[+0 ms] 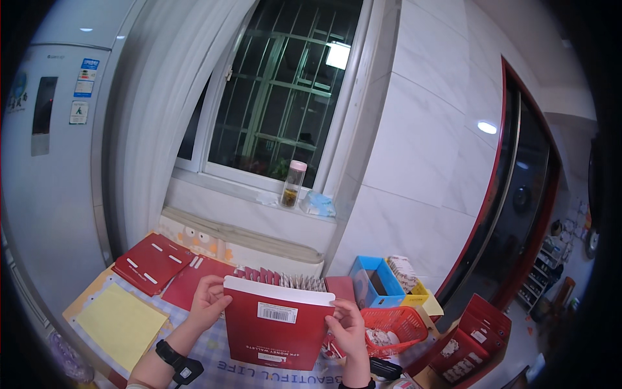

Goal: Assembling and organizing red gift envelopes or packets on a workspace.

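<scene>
Checkered tablecloth (210, 340), red packet (277, 334) — left fingers (212, 283), right fingers (345, 307), both pinching its upper sides

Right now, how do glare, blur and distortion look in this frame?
Head view: bright patch on the window, glare spot on the wall; head view: edges of the refrigerator bow near the dark margin; head view: left hand, right hand and red package show no obvious motion blur.

My hands (208, 303), two; held folder (275, 332), one; its labels (278, 313), two; my wristbands (172, 355), two; bins (387, 301), two; red basket (406, 320), one; bottle (293, 184), one; blue packet (318, 204), one; fridge (65, 201), one.
</scene>
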`<state>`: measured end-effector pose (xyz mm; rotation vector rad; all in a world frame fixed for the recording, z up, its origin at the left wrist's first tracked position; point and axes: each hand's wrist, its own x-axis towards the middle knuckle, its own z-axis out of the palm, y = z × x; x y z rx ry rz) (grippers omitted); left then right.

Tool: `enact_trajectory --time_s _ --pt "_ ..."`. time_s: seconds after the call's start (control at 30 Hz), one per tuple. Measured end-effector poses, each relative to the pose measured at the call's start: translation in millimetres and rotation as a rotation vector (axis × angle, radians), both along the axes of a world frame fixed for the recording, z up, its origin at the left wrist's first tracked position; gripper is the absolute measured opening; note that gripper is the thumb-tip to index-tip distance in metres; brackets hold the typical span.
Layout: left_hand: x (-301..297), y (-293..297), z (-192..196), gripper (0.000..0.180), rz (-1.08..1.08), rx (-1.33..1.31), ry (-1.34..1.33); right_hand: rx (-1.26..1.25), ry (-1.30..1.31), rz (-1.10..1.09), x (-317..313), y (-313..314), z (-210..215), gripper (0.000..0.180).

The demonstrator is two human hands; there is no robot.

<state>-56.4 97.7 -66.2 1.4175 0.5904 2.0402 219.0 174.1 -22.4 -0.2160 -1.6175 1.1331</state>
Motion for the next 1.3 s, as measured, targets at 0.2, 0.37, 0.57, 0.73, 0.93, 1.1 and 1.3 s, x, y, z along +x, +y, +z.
enact_trajectory --time_s 0.2,0.37,0.57,0.73,0.93,1.1,1.3 --pt "3 -8 3 0.037 -0.037 -0.069 0.032 -0.076 -0.092 0.0 19 4 3 0.027" --pt "3 -8 2 0.038 -0.03 -0.096 0.052 -0.066 -0.157 -0.124 23 3 4 0.024" --pt "3 -6 -2 0.034 0.047 0.004 0.138 -0.121 -0.185 -0.198 26 7 2 0.019" --pt "-2 -12 0 0.025 0.1 -0.094 0.201 -0.112 -0.176 -0.22 26 6 4 0.017" --pt "-1 -23 20 0.02 0.112 -0.201 0.184 -0.102 -0.162 -0.16 26 3 4 0.015" --pt "-9 -34 42 0.009 0.066 -0.478 0.17 -0.25 -0.274 -0.084 21 -2 5 0.014" --pt "-39 -27 4 0.008 -0.078 -0.835 0.246 -0.355 -0.651 -0.047 0 10 -17 0.014"
